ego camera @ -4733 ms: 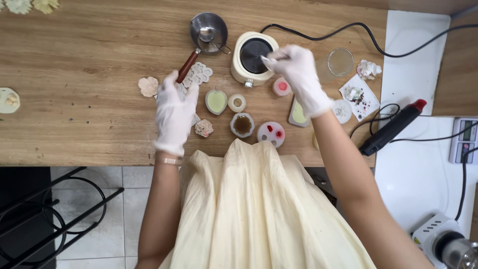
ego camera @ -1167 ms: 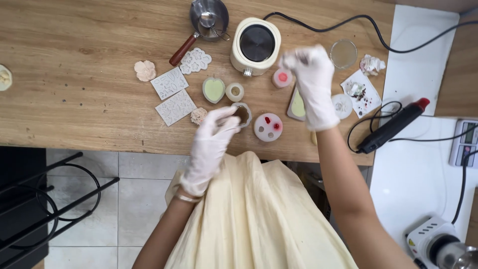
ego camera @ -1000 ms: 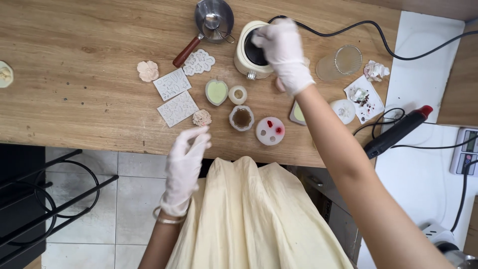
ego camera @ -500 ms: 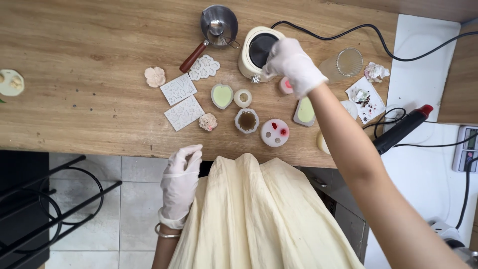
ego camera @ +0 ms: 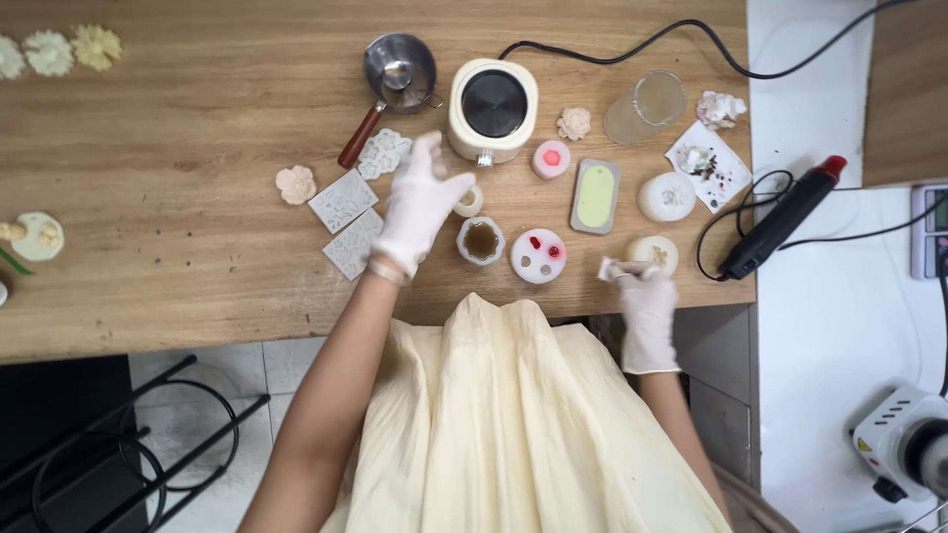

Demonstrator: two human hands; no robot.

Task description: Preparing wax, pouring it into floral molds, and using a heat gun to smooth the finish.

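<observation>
**Bench inspection: moulds part filled, both gloved hands over the work**

Found the left hand (ego camera: 420,202) in a white glove, fingers spread and palm down, hovering over the wooden table (ego camera: 178,247) with its fingertips just beside a small pale cup (ego camera: 470,201). Could not tell whether the fingers touch that cup. Saw nothing held in it.

Found the right hand (ego camera: 647,306), also gloved, at the near table edge. Noted thumb and fingers pressed together on a small whitish scrap (ego camera: 620,268), just beside a cream round piece (ego camera: 654,252). Could not determine the scrap's kind.

Judged as already poured or cast:
- a grey rectangular mould (ego camera: 596,195) holding a pale green fill;
- a small cup of brown liquid (ego camera: 481,240);
- a pink-filled cup (ego camera: 551,159);
- a round white dish with red spots (ego camera: 538,256);
- a white round piece (ego camera: 667,195);
- loose flower casts (ego camera: 295,184) on the table.

Judged as not in use:
- two flat lace-patterned moulds (ego camera: 343,200), apparently unfilled;
- a metal ladle (ego camera: 400,71) lying behind them, beside the cream heater (ego camera: 493,109);
- a black heat tool with a red tip (ego camera: 780,217), well apart from both hands.

Could not confirm whether the heater is on.
</observation>
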